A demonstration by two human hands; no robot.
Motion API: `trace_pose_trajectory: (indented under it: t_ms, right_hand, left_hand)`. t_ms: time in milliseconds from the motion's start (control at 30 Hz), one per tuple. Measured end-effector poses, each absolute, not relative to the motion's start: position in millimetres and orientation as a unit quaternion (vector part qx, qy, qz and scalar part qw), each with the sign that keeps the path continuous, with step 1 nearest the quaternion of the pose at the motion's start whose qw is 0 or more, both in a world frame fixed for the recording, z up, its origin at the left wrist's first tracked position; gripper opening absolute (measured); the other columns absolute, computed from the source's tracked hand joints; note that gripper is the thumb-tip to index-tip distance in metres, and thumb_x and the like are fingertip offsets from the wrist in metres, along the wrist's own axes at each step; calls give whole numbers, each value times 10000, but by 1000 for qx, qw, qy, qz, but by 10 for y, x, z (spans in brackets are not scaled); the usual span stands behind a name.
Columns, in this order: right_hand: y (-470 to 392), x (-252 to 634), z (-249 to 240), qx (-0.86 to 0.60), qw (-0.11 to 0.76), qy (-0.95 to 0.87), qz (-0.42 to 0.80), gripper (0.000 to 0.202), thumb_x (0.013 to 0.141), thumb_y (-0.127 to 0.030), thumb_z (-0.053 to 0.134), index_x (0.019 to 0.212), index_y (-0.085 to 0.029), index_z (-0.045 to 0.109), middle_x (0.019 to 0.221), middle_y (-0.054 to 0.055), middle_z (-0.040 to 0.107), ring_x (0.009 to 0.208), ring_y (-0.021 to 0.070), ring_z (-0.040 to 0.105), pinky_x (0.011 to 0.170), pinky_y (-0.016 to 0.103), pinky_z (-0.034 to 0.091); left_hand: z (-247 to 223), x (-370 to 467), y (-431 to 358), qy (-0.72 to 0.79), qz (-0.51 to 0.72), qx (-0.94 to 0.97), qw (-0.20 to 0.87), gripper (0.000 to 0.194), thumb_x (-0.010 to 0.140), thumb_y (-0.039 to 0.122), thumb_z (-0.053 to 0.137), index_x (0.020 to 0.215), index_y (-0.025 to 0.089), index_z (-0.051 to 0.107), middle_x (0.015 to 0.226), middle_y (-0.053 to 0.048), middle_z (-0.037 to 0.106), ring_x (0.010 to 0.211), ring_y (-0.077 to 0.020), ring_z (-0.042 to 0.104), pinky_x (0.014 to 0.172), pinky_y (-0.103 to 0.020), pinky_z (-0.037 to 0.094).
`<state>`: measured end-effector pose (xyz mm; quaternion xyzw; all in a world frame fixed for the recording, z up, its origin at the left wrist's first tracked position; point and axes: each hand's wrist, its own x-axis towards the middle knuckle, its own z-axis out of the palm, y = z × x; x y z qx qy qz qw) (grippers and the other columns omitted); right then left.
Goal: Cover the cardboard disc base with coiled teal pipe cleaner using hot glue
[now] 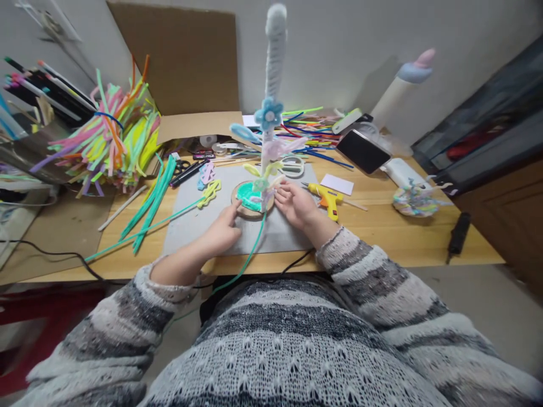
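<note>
A round wooden base [253, 213] with green pipe cleaner [247, 196] coiled on top rests on the grey mat [190, 236]. From it rises a tall white wrapped post [275, 62] bearing a blue flower [268, 115] and pastel leaves. My left hand [224, 229] is at the base's left side, index finger stretched onto its edge, holding nothing visible. At the right edge of the base, my right hand [297, 206] has its fingers curled loosely near a pale leaf, apart from one another. A green strand [250, 254] trails from the base over the table's front edge.
Right of the mat lie a yellow glue gun [328, 199], a phone [363, 151] and a pastel bundle [416, 199]. Green pipe cleaners [150, 203] and a large colourful bunch [112, 133] are at left. Cardboard [182, 56] stands behind.
</note>
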<state>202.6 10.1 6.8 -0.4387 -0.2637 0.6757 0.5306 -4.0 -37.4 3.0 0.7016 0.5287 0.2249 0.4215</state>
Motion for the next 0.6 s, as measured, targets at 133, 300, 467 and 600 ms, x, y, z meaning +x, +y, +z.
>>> trace_pose_trajectory:
  t_ms: [133,300,467,600]
  right_hand:
    - [116,2037,59,-448,524,-282,668,157,731,-207,480,875,-255,440,954,21,636,1088,143,623,1001,316,463]
    - [-289,2443,124,-503,501,-439,551,254,708,-282,617,952,-241,559,1151,44,630,1086,195,616,935,368,501]
    - [-452,3145,40,-723,431,-509,178,120,746,-317,573,801,-212,560,829,48,618,776,208,601,759,389,499]
    - [-356,3358,-121,-785,312,-506,176,282,766,-438,620,899,-198,555,759,43,616,729,222,594,709,378,471]
  left_hand:
    - [101,52,-604,568,267,583,516,854,667,155,488,1492,184,271,1476,-142,424,1365,-300,407,1073,-478,406]
    - [257,111,-615,541,321,650,426,373,784,253,540,1147,170,537,1164,-107,614,1087,-226,585,926,-392,485]
    - [218,227,-590,547,190,747,327,259,879,415,517,902,167,589,826,-62,642,750,-199,583,702,-354,458]
    - [156,337,-766,506,165,752,389,563,850,367,565,1329,112,415,867,-67,643,727,-193,591,685,-346,469]
